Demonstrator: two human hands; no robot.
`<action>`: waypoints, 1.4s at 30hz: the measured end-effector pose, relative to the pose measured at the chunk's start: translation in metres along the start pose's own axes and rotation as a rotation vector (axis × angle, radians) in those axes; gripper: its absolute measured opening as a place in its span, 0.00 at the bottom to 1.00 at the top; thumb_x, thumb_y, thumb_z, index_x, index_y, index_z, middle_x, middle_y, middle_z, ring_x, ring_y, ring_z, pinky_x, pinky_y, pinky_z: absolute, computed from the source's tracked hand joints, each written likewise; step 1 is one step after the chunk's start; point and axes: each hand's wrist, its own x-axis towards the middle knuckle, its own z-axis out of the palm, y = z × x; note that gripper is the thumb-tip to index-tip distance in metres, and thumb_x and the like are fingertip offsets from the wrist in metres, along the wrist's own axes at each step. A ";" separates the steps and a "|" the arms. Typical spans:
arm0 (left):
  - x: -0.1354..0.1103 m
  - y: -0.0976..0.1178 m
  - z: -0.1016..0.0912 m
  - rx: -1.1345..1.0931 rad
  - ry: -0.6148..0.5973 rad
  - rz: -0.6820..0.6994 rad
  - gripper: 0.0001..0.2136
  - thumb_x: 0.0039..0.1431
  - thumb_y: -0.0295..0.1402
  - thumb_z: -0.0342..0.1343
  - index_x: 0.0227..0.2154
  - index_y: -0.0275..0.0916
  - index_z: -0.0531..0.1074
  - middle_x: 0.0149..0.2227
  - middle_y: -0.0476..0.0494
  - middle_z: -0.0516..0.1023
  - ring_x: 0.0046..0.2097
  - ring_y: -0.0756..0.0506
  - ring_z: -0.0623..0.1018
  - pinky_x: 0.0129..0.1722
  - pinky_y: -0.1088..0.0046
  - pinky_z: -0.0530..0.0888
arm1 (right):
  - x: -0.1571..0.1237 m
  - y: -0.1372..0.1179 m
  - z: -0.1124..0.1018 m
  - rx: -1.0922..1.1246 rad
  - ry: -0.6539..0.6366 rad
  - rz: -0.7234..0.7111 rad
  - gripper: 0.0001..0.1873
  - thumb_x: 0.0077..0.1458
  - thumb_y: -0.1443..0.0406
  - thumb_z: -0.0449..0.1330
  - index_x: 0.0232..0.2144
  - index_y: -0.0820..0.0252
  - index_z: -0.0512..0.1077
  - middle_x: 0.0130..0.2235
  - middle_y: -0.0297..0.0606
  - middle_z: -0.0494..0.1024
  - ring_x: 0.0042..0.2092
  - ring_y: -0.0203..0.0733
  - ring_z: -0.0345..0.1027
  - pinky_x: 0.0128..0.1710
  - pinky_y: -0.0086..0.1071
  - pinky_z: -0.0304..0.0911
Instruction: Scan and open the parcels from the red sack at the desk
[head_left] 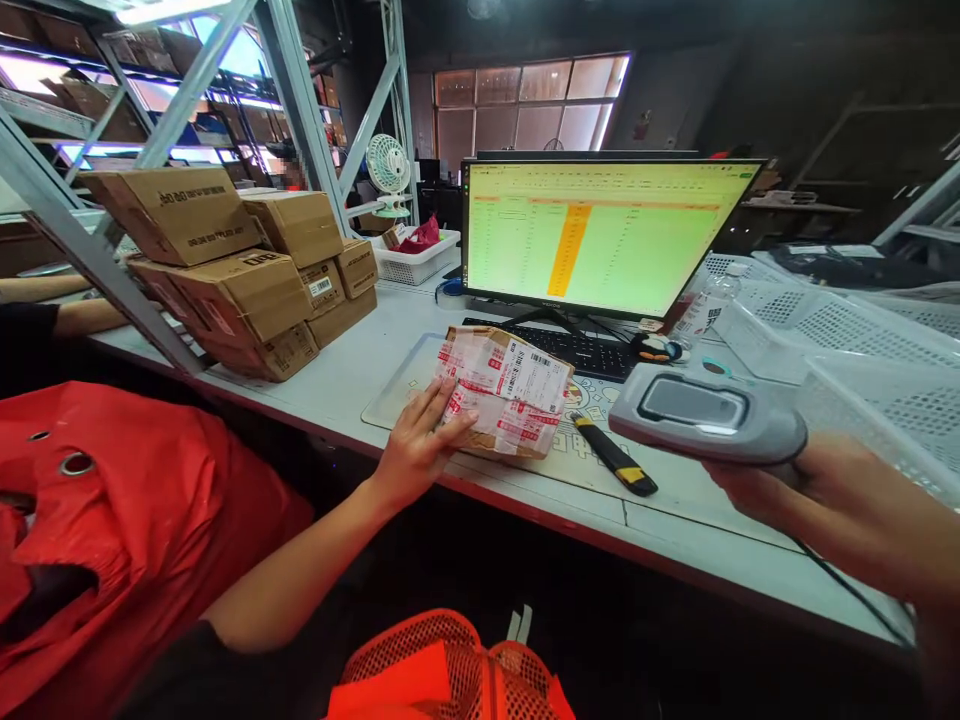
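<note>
A taped cardboard parcel (491,400) with red-and-white tape and a white barcode label lies on the desk mat. My left hand (420,435) holds it by its left side, thumb along the near edge and fingers on the taped top. To the right, my right hand (817,510) is closed round the handle of a grey barcode scanner (694,408), raised above the desk with its head towards the parcel. Between parcel and scanner lies a black-and-yellow utility knife (615,455).
Stacked cardboard boxes (247,290) stand at the left beside a metal rack post. Behind the parcel are a keyboard (574,350) and a lit monitor (600,235). White baskets (862,330) and a plastic bottle (720,295) are right; a red sack (142,520) is lower left.
</note>
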 end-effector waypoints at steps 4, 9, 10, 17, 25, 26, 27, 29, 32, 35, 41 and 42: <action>-0.001 -0.001 -0.001 -0.019 -0.013 -0.014 0.26 0.64 0.22 0.58 0.63 0.50 0.70 0.73 0.38 0.59 0.74 0.37 0.58 0.67 0.49 0.68 | 0.006 -0.002 0.010 -0.020 -0.042 0.015 0.30 0.55 0.33 0.52 0.31 0.47 0.77 0.29 0.40 0.79 0.29 0.50 0.71 0.28 0.42 0.72; -0.019 -0.011 0.009 -0.131 0.062 -0.281 0.25 0.65 0.28 0.60 0.64 0.48 0.68 0.68 0.37 0.69 0.70 0.37 0.67 0.68 0.49 0.67 | 0.032 0.048 0.042 -0.146 0.075 0.173 0.30 0.57 0.37 0.51 0.34 0.53 0.75 0.29 0.43 0.78 0.34 0.53 0.73 0.36 0.42 0.70; -0.025 -0.014 0.012 -0.160 0.081 -0.379 0.25 0.65 0.30 0.61 0.63 0.47 0.68 0.65 0.37 0.72 0.67 0.37 0.71 0.67 0.50 0.69 | 0.038 0.062 0.051 -0.192 0.083 0.224 0.29 0.58 0.38 0.51 0.35 0.54 0.75 0.31 0.44 0.79 0.36 0.54 0.74 0.37 0.42 0.69; -0.047 -0.037 0.030 -0.274 0.138 -0.712 0.23 0.64 0.43 0.61 0.59 0.44 0.70 0.60 0.37 0.76 0.63 0.35 0.76 0.62 0.54 0.74 | 0.046 0.130 0.115 -0.511 -0.010 0.616 0.27 0.68 0.54 0.47 0.54 0.71 0.71 0.49 0.59 0.80 0.50 0.62 0.76 0.46 0.46 0.68; -0.051 -0.048 0.046 -0.238 0.170 -0.624 0.28 0.62 0.43 0.63 0.61 0.42 0.64 0.65 0.31 0.69 0.68 0.34 0.69 0.66 0.49 0.68 | 0.069 0.113 0.095 -0.615 0.104 0.641 0.30 0.69 0.52 0.46 0.52 0.74 0.74 0.53 0.64 0.76 0.56 0.65 0.70 0.51 0.47 0.65; -0.052 -0.048 0.046 -0.232 0.179 -0.626 0.29 0.61 0.42 0.64 0.61 0.42 0.63 0.66 0.31 0.68 0.68 0.34 0.69 0.67 0.50 0.68 | 0.083 0.111 0.092 -0.597 0.151 0.595 0.29 0.70 0.55 0.44 0.51 0.73 0.74 0.53 0.63 0.76 0.56 0.63 0.69 0.53 0.46 0.64; -0.052 -0.047 0.047 -0.228 0.185 -0.629 0.29 0.60 0.43 0.65 0.61 0.43 0.63 0.66 0.31 0.67 0.69 0.34 0.68 0.67 0.50 0.68 | 0.098 0.110 0.091 -0.573 0.145 0.520 0.27 0.70 0.58 0.43 0.50 0.73 0.75 0.53 0.63 0.77 0.57 0.61 0.68 0.54 0.44 0.62; -0.053 -0.046 0.047 -0.227 0.184 -0.648 0.30 0.60 0.43 0.65 0.61 0.44 0.62 0.67 0.32 0.66 0.69 0.35 0.67 0.67 0.51 0.68 | 0.131 0.110 0.098 -0.528 0.069 0.430 0.21 0.69 0.60 0.48 0.45 0.67 0.78 0.52 0.54 0.79 0.56 0.55 0.68 0.54 0.37 0.61; -0.055 -0.046 0.048 -0.231 0.159 -0.693 0.30 0.60 0.44 0.65 0.62 0.45 0.62 0.66 0.32 0.68 0.68 0.34 0.69 0.66 0.51 0.70 | 0.171 0.112 0.119 -0.473 -0.049 0.362 0.14 0.65 0.61 0.55 0.38 0.63 0.79 0.50 0.47 0.81 0.52 0.49 0.68 0.49 0.32 0.60; -0.060 -0.047 0.050 -0.222 0.140 -0.719 0.30 0.61 0.45 0.64 0.62 0.44 0.62 0.64 0.33 0.71 0.66 0.34 0.72 0.63 0.51 0.73 | 0.191 0.116 0.135 -0.459 -0.084 0.383 0.16 0.65 0.62 0.53 0.39 0.64 0.80 0.47 0.49 0.82 0.50 0.48 0.69 0.45 0.32 0.59; -0.064 -0.049 0.054 -0.196 0.138 -0.719 0.29 0.61 0.47 0.63 0.62 0.45 0.62 0.63 0.35 0.72 0.64 0.34 0.74 0.60 0.53 0.76 | 0.201 0.126 0.141 -0.465 -0.093 0.471 0.20 0.67 0.58 0.51 0.42 0.64 0.80 0.45 0.51 0.82 0.46 0.48 0.73 0.39 0.33 0.59; -0.064 -0.049 0.055 -0.196 0.140 -0.720 0.29 0.61 0.47 0.62 0.62 0.45 0.62 0.63 0.35 0.73 0.64 0.34 0.74 0.60 0.53 0.76 | 0.204 0.126 0.141 -0.465 -0.092 0.471 0.21 0.68 0.57 0.51 0.43 0.64 0.80 0.46 0.51 0.82 0.47 0.48 0.73 0.40 0.33 0.60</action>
